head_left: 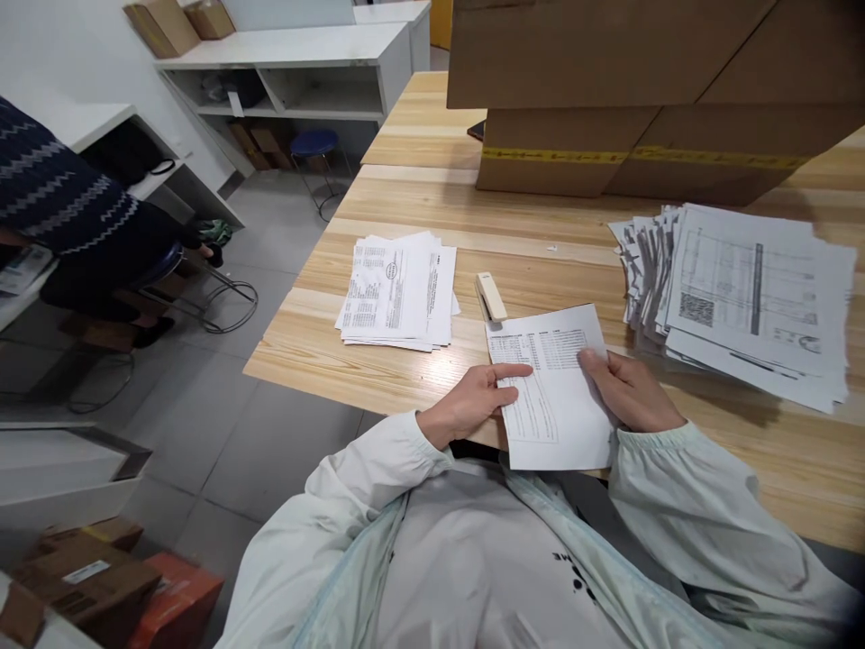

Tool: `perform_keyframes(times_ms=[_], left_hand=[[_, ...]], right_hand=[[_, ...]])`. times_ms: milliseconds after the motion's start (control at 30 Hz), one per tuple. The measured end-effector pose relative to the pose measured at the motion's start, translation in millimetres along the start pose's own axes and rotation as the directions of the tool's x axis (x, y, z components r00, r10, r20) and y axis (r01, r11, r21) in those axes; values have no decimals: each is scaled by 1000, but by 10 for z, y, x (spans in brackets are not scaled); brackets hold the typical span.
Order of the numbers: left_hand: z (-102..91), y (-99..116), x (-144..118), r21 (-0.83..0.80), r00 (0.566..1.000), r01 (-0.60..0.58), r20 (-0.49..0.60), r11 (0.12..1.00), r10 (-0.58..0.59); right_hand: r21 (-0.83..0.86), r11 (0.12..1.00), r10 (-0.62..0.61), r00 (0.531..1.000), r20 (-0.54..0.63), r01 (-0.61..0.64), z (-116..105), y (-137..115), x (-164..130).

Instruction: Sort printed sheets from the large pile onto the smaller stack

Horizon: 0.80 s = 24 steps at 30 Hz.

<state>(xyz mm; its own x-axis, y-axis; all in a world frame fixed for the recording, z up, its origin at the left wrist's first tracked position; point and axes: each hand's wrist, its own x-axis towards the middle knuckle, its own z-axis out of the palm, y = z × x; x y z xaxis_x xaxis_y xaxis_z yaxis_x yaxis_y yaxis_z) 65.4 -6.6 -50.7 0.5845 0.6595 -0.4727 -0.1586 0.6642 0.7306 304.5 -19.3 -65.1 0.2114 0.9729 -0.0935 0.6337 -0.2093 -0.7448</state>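
Observation:
A printed sheet of paper (pixel 554 397) lies at the near edge of the wooden table (pixel 419 198), partly hanging over it. My left hand (pixel 477 401) grips its left edge, with the index finger stretched across the print. My right hand (pixel 625 388) holds its right edge, thumb on top. A beige stapler (pixel 490 297) rests on the table just beyond the sheet's top left corner. A small stack of printed sheets (pixel 400 290) lies to the left, and a large fanned stack of papers (pixel 740 297) lies to the right.
Big cardboard boxes (pixel 635 90) stand at the back of the table. A person in a dark patterned sweater (pixel 60 207) sits at the left by white shelving (pixel 297 63). A blue stool (pixel 317 144) stands on the floor. Brown and orange boxes (pixel 101 586) sit at the lower left.

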Motion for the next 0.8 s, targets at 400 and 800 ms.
perform_keyframes(times_ms=[400,800], left_hand=[[-25,36,71,-15,1000,-12,-5,1000,12],[-24,40,110,-67,997,35,-60,997,-39]], right_hand=[[-541,669,-653,750,-102,509,-542,-1261,-6],[-342,692,-654,753,78,636,1116,-1135,1373]])
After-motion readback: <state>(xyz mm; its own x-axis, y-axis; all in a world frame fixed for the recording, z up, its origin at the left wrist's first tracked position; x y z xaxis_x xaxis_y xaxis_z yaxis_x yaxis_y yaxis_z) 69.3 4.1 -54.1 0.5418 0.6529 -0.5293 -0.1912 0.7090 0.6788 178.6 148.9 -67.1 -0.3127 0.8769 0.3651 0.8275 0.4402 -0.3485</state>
